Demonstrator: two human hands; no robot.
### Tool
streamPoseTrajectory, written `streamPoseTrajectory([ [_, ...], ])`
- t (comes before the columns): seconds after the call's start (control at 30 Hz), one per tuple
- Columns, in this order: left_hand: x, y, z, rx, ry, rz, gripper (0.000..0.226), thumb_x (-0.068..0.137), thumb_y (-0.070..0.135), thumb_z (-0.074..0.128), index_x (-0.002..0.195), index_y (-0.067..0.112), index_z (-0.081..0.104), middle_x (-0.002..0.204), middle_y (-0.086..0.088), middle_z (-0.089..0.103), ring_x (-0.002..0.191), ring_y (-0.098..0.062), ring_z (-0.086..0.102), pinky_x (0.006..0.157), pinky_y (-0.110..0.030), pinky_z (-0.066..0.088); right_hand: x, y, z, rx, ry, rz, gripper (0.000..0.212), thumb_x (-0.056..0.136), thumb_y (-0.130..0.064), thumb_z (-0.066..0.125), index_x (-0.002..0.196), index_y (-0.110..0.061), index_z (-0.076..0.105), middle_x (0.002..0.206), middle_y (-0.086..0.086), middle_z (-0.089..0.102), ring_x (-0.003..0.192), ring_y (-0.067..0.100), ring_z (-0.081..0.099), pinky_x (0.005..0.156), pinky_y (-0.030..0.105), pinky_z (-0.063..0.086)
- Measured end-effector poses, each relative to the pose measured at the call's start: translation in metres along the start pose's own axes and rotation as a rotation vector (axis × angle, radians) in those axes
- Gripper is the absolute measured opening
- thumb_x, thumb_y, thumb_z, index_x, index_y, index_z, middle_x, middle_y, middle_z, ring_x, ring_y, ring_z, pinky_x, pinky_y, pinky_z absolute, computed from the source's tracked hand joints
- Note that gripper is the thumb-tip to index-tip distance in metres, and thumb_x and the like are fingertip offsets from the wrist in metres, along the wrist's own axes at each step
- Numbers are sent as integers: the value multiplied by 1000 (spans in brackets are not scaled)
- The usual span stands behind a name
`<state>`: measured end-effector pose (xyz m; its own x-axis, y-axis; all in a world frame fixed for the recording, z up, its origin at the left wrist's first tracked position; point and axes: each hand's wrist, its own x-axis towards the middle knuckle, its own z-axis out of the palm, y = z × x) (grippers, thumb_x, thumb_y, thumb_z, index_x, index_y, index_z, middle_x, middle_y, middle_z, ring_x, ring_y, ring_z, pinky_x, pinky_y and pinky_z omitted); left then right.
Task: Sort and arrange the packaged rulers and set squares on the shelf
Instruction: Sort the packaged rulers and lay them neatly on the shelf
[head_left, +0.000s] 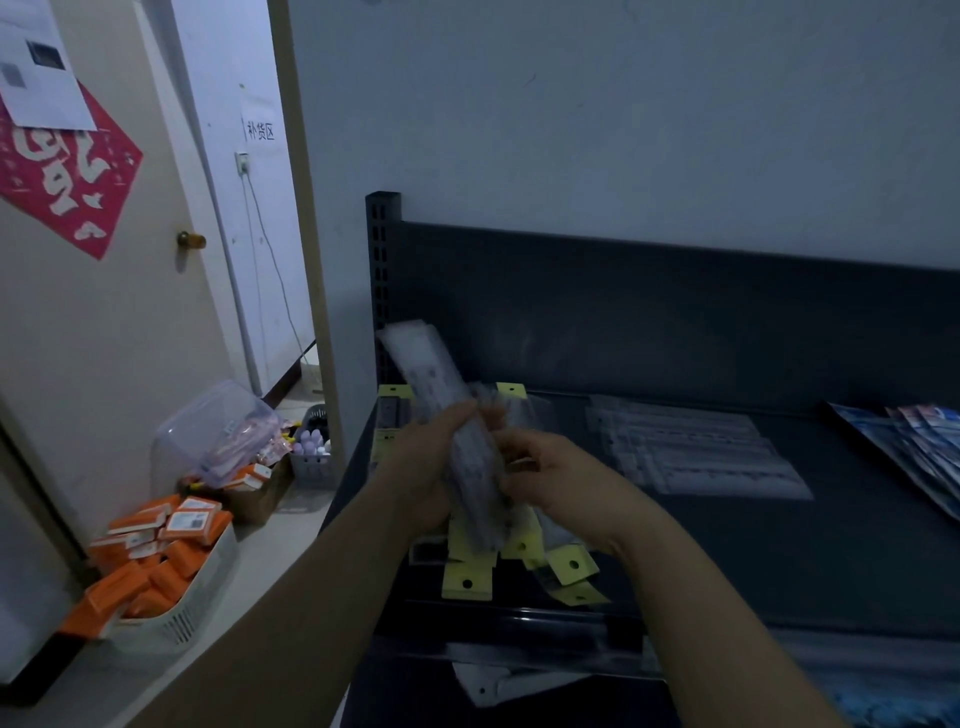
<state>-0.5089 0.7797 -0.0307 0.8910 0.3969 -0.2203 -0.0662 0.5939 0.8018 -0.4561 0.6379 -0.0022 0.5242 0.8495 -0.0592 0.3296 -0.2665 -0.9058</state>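
Observation:
Both hands hold a bundle of clear-packaged rulers (441, 389) tilted up over the left end of the dark shelf (701, 561). My left hand (426, 467) grips the bundle from the left. From the right, my right hand (550, 473) pinches the packets at their middle. Under the hands lie more ruler packets with yellow header cards (467, 579), fanned out near the shelf's front edge. A neat pile of clear ruler packets (696, 447) lies flat in the shelf's middle. Blue-printed packets (919, 441) lie at the far right.
The shelf's perforated upright post (382, 270) and dark back panel (675, 312) stand behind the hands. More packets sit on a lower shelf (519, 680). On the floor to the left are a white basket of orange boxes (161, 566), a clear plastic tub (218, 431) and a small grey basket (311, 452).

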Motion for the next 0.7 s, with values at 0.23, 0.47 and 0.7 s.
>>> streamPoseTrajectory([
  [0.23,3,-2,13,-349,-78,217,13,97,12,46,85,13,53,74,-3,69,84,-18,68,73,-32,58,-5,4,-3,-49,107,-47,36,96,-29,51,132,-33,47,121,-4,60,104,6,61,90,27,51],
  [0.47,-2,-13,36,-124,-160,231,42,74,19,65,114,14,57,101,-5,70,98,-19,65,90,-41,52,-37,34,-49,144,65,-20,28,92,-6,58,116,-20,64,104,0,70,93,15,65,78,25,53],
  [0.7,9,-30,74,591,-29,363,34,82,14,74,112,21,61,100,-5,68,84,-16,68,72,-30,59,-86,77,-164,-127,181,31,27,86,-4,65,105,-23,68,103,-10,72,100,8,63,94,27,46],
])
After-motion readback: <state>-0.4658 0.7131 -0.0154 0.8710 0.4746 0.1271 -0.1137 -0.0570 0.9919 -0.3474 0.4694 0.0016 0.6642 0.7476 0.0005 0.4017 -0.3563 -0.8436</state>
